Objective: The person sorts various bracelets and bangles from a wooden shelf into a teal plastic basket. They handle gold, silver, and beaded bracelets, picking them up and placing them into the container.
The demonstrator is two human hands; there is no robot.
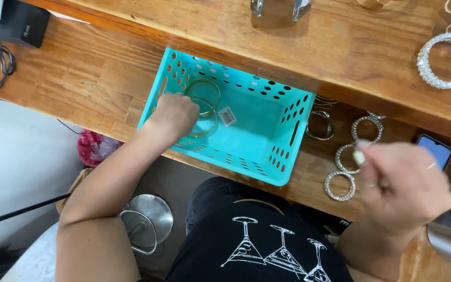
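A turquoise plastic basket with holes in its walls sits on the wooden counter, overhanging the front edge. My left hand reaches down into its left end, fingers closed around thin gold bangles lying on the basket floor. My right hand hovers to the right of the basket, blurred, fingers pinched near sparkly silver bangles that lie on the counter. A dark metal bangle rests just beside the basket's right wall.
A raised wooden shelf runs behind the basket, carrying a wide crystal bracelet. A phone lies at the right. A black box and cable sit far left. A metal stool stands below.
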